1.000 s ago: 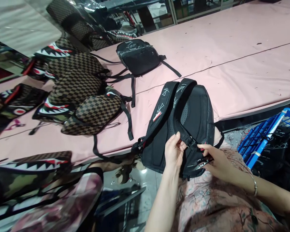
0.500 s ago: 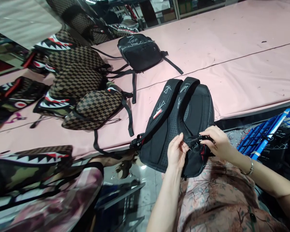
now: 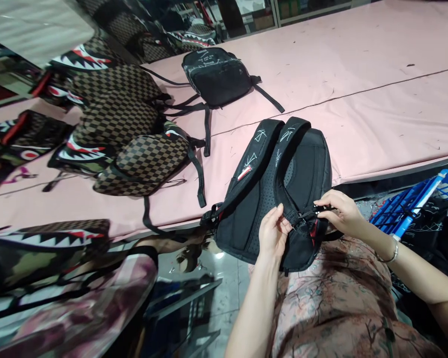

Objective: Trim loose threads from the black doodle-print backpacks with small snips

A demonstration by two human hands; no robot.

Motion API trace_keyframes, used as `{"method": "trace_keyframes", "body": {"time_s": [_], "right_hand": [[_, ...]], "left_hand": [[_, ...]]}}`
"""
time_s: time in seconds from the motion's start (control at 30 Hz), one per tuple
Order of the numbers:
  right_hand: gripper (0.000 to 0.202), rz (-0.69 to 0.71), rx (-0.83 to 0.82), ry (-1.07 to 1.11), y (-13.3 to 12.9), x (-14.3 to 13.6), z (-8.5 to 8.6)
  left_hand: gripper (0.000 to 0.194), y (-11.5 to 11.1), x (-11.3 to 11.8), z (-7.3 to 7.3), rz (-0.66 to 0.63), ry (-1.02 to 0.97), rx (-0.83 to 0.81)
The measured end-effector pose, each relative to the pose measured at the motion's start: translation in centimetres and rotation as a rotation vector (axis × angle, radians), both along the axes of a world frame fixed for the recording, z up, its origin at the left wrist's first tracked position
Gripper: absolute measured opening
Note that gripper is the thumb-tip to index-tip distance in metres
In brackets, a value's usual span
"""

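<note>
Pinched in your left hand (image 3: 272, 233), head view: the lower end of a padded shoulder strap (image 3: 280, 174). Your right hand (image 3: 343, 214) has thumb and fingertips closed on a dark item (image 3: 316, 211), identity not determinable. Black backpack (image 3: 263, 199) leans back-panel-up between your floral garment (image 3: 332, 283) and the pink-covered table (image 3: 377, 114).

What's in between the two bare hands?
The lower end of a padded black fabric shoulder strap, seen in the head view between the bare left hand and bare right hand. A small dark piece nearer the right is unclear.
</note>
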State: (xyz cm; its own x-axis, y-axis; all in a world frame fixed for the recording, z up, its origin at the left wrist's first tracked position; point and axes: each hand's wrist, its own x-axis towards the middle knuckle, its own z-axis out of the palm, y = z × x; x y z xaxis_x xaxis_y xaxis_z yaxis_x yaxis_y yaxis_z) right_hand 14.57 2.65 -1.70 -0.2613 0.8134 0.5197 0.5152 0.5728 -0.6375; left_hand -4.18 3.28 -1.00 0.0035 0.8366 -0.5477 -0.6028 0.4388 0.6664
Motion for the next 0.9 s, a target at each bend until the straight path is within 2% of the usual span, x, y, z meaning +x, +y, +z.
{"method": "trace_keyframes", "body": {"time_s": [0.33, 0.5, 0.6, 0.73, 0.9], "right_hand": [[0.015, -0.007, 0.014, -0.044, 0.2, -0.4, 0.5], [0.022, 0.054, 0.008, -0.19, 0.0, -0.6, 1.0], [0.02, 0.043, 0.011, -0.237, 0.0, -0.8, 1.3], [0.015, -0.031, 0.01, -0.08, -0.1, -1.0, 1.1], [0.011, 0.029, -0.129, 0.082, -0.8, -1.4, 0.2]], "left_hand": [[0.033, -0.1, 0.1, 0.4, -0.01, 0.033, 0.038], [0.035, -0.1, 0.3, 0.9, -0.017, 0.066, 0.029], [0.036, -0.2, 0.4, 1.2, -0.011, 0.08, 0.022], [0.035, -0.2, 0.2, 1.3, -0.018, 0.084, 0.034], [0.033, 0.3, -0.2, 1.0, 0.008, 0.107, 0.052]]}}
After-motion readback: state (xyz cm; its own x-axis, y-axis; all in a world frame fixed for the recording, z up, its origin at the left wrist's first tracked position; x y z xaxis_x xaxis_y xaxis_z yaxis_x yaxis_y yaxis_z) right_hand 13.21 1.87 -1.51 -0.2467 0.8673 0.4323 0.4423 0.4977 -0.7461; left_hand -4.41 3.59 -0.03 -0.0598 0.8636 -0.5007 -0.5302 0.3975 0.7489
